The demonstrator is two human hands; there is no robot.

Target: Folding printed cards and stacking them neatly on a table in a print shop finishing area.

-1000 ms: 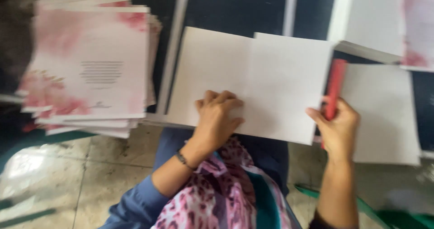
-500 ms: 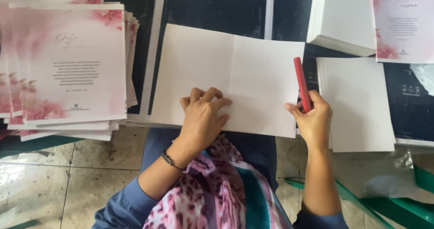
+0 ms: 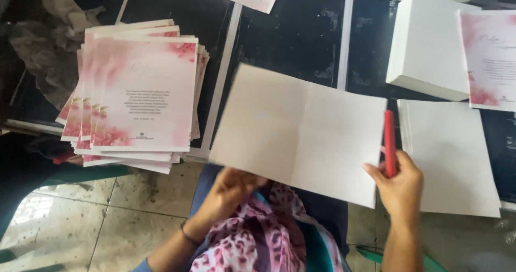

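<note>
At far left we see a stack of pink floral printed cards on the dark table. Our left hand lifts the creased white card sheet from beneath; its grip is hidden. Our right hand closes around a red stick-shaped tool at the sheet's right edge.

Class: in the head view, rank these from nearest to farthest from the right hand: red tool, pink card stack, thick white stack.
1. Red tool: held in the right hand.
2. Thick white stack: above, at the far right.
3. Pink card stack: far left.
</note>
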